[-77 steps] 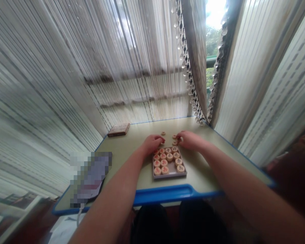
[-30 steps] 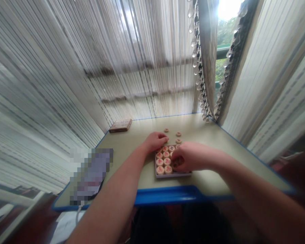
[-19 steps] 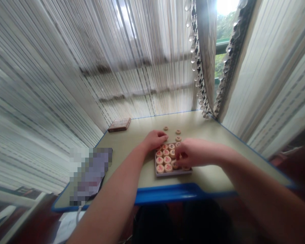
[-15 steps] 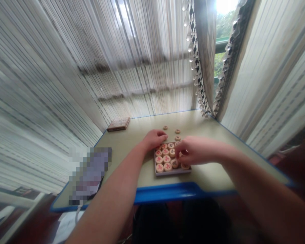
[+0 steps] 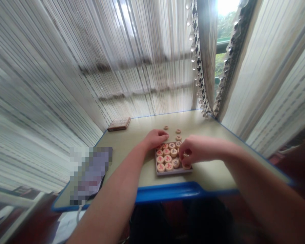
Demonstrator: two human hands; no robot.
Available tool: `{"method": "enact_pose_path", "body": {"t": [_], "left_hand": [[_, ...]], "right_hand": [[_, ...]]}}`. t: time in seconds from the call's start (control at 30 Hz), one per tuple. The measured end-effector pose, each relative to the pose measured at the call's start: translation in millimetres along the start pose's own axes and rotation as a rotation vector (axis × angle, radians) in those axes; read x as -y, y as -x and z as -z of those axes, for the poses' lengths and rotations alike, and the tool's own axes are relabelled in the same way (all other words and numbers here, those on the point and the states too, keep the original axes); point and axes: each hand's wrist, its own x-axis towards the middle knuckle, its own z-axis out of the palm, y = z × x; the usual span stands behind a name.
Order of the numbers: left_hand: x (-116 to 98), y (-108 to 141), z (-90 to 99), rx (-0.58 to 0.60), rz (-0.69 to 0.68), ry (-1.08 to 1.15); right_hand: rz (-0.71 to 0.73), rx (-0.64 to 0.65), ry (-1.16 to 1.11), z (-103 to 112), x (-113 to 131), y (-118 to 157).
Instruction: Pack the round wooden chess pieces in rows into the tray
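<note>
A shallow box [image 5: 174, 172] on the table holds several round wooden pieces with red or dark characters, such as a red-marked piece [image 5: 169, 166]. My right hand [image 5: 193, 149] is over the box's right side, its fingers pinched down among the pieces; what they hold, if anything, is hidden. My left hand [image 5: 156, 138] rests at the box's back left corner, fingers curled together, and nothing can be made out in them. Behind the box lie three loose pieces, one of them a wooden piece [image 5: 178, 131].
A flat brown box [image 5: 119, 124] lies at the table's back left corner. At the left edge is a pixelated flat object [image 5: 93, 176] with a cable. The table [image 5: 208, 128] has a blue rim. Striped curtains [image 5: 142, 81] hang behind it.
My right hand has shifted slightly right over the box, uncovering more of the pieces in the middle. My left hand stays at the back left corner.
</note>
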Motion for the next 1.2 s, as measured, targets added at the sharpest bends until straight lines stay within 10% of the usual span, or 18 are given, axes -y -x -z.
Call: {"method": "enact_pose_path", "body": {"t": [1.2], "left_hand": [[-4, 0, 1.9, 0.013, -0.002, -0.012]], "right_hand": [[-0.073, -0.143, 0.260, -21, 15, -19]]}}
